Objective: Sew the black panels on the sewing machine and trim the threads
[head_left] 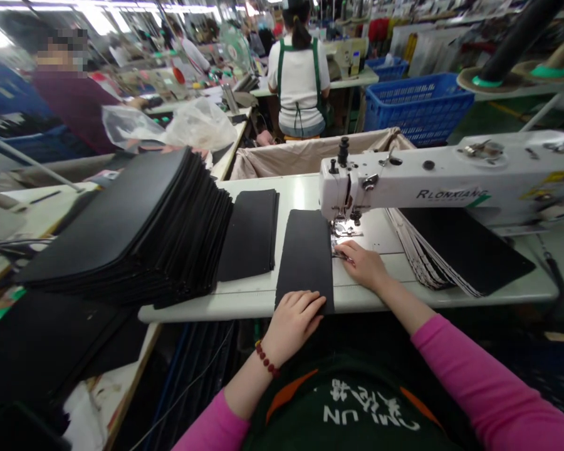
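Note:
A black rectangular panel (304, 254) lies on the pale sewing table (249, 299), its right edge by the needle area of a white sewing machine (395, 178). My left hand (297, 319) rests on the panel's near end, fingers stretched out over its front edge. At the presser foot is my right hand (363, 264), its thumb and fingers pinched together beside the small metal guide (342, 250); what they hold, if anything, is hidden. A few more black panels (248, 235) lie left of this one.
A tall stack of black panels (136, 219) fills the table's left side. Under the machine arm lies a fanned pile of black pieces (465, 247) with pale edges. Beyond the table are a cloth-lined bin (291, 156), a blue basket (418, 106) and two people working.

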### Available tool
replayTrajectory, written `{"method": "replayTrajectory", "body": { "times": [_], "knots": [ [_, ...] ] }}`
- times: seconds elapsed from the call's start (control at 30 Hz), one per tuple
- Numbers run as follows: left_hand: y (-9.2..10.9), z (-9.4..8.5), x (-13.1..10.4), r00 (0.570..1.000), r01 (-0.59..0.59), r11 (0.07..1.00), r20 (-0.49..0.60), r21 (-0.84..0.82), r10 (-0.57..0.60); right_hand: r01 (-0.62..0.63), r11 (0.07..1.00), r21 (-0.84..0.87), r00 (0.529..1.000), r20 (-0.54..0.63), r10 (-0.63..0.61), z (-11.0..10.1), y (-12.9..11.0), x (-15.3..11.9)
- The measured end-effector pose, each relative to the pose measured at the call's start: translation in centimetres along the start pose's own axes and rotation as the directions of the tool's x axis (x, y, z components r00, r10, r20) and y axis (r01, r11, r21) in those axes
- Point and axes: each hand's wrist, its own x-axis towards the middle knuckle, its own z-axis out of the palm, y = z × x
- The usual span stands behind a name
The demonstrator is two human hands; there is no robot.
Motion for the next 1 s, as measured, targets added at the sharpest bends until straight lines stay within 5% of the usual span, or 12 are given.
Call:
{"method": "replayTrajectory", "body": {
  "times": [0.2,0.4,0.63,1.0],
  "knots": [
    [1.5,-3.0,-1.7,0.988,0.121,0.965,-0.065,-0.231,-0.14,0.194,0.888,0.417,0.98,-0.044,-0.193,-1.4,-2.6,-2.1],
    [2.8,-6.2,-1.4,0.938,0.272,0.824,-0.053,-0.497,-0.342,0.145,0.767,0.625,0.983,-0.006,-0.181,-3.6,-6.4,-5.5],
    [3.9,-7.5,-0.6,0.879,0.377,0.695,0.0,-0.613,-0.477,0.113,0.977,0.18,0.988,-0.126,-0.091,-5.7,-9.5,-8.1],
    [4.4,-6.4,-0.4,0.892,0.332,0.663,-0.006,-0.671,-0.452,0.194,0.98,-0.037,0.972,-0.127,-0.197,-5.5,-10.4,-7.8]
  ]
}}
